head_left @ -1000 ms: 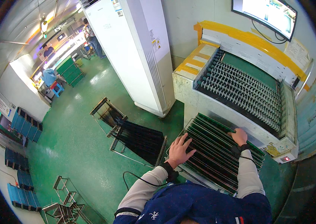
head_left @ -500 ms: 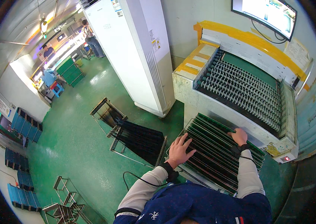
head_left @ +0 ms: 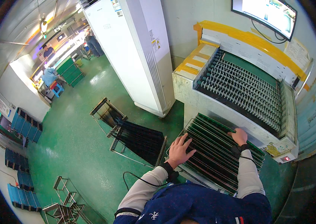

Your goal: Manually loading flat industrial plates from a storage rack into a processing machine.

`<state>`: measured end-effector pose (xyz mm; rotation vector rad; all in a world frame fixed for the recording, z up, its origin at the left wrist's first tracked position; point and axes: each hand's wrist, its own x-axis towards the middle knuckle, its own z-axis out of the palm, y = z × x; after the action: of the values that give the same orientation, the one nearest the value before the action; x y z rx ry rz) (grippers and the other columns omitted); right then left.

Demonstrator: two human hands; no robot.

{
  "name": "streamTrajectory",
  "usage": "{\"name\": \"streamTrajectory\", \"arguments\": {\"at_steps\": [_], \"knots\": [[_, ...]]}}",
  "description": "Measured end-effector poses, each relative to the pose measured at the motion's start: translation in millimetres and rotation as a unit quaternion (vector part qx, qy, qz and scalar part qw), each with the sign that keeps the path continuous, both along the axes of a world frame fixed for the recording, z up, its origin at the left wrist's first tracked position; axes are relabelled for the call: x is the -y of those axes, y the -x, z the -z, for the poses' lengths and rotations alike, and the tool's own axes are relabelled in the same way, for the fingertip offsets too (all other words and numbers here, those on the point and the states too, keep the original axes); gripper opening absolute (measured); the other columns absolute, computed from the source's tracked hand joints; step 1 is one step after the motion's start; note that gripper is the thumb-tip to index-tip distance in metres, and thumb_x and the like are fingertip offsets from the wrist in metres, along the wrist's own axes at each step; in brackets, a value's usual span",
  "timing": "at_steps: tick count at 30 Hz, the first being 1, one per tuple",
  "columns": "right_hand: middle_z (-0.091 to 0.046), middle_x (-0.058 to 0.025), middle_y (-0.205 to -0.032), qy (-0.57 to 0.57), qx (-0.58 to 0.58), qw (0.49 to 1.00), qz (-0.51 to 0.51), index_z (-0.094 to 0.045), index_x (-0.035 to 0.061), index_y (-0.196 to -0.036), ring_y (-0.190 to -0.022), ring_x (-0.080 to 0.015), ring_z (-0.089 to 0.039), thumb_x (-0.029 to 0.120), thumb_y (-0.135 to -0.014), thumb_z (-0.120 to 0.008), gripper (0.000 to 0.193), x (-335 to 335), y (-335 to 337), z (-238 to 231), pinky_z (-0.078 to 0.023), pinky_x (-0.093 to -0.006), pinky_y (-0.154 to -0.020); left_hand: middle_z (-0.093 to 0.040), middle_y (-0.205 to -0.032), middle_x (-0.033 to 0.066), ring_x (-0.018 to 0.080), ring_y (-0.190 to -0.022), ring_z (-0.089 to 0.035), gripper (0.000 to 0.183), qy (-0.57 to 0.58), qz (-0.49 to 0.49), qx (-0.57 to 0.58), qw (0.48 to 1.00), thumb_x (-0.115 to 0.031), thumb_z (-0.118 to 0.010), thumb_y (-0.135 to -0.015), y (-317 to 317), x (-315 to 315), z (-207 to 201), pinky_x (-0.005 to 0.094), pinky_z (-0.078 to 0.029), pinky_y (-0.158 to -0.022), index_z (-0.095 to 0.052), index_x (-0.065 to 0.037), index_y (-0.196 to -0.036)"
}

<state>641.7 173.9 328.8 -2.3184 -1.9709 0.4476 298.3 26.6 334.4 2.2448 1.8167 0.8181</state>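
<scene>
A wire rack [head_left: 186,129] filled with several upright thin green panels [head_left: 212,125] stands right in front of me, against the roller machine. Over the rack's left side, my left hand [head_left: 179,151] has its fingers spread and grips nothing; its fingertips are at the panels' upper edges. Near the right part of the rack, my right hand [head_left: 239,136] is bent with its fingers curled at the top edge of a green panel. The undersides of those fingers are hidden. Both wrists wear black bands, with a dark cable running from the left one.
The roller machine [head_left: 240,89] stands ahead, under a wall monitor [head_left: 266,16]. To its left rises a tall white cabinet unit [head_left: 128,56]. Another rack with dark panels [head_left: 137,140] and a metal frame [head_left: 64,203] stand on the green floor; blue racks [head_left: 23,198] line the left wall.
Both my hands and the rack stay in place. Far off at the back left, a standing person has shifted posture, bending lower.
</scene>
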Motion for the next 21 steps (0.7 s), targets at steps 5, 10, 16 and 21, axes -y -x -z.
{"name": "streamTrajectory", "arguments": {"at_steps": [5,10,16,21], "knots": [[-0.071,-0.0197,-0.103,0.008,0.000,1.000,0.000,-0.073,0.0041,-0.100,-0.099,-0.0379,-0.066,0.054,-0.075,-0.076,0.056,-0.1,0.0,-1.4,-0.051,-0.0463,-0.084,-0.046,-0.147,0.0114,0.0329,-0.130,-0.046,0.058,0.003,0.000,-0.002,1.000,-0.048,-0.070,-0.082,0.0,-0.2,0.6,0.0452,-0.040,-0.106,-0.063,-0.013,-0.128],[-0.071,-0.0199,-0.102,0.002,0.000,1.000,-0.001,-0.073,0.0039,-0.099,-0.098,-0.0382,-0.067,0.054,-0.075,-0.076,0.056,0.8,1.0,-3.0,-0.051,-0.0465,-0.084,-0.045,-0.147,0.0114,0.0329,-0.130,-0.045,0.058,0.006,0.002,0.005,1.000,-0.048,-0.069,-0.082,0.7,-0.5,1.2,0.0452,-0.039,-0.107,-0.063,-0.013,-0.129],[-0.071,-0.0202,-0.103,-0.004,-0.003,1.000,0.000,-0.073,0.0039,-0.101,-0.099,-0.0386,-0.066,0.054,-0.074,-0.076,0.057,0.6,0.0,-1.5,-0.051,-0.0469,-0.084,-0.045,-0.148,0.0114,0.0328,-0.131,-0.044,0.059,0.007,0.002,0.003,1.000,-0.048,-0.069,-0.083,0.2,-0.6,2.6,0.0450,-0.038,-0.107,-0.063,-0.013,-0.129],[-0.071,-0.0198,-0.104,-0.002,-0.001,1.000,0.002,-0.073,0.0042,-0.102,-0.099,-0.0382,-0.066,0.055,-0.074,-0.076,0.057,0.1,0.5,-1.3,-0.052,-0.0466,-0.084,-0.044,-0.148,0.0114,0.0330,-0.131,-0.044,0.059,0.010,0.003,0.002,1.000,-0.049,-0.068,-0.083,0.8,-0.8,2.9,0.0450,-0.038,-0.107,-0.062,-0.013,-0.130]]}}
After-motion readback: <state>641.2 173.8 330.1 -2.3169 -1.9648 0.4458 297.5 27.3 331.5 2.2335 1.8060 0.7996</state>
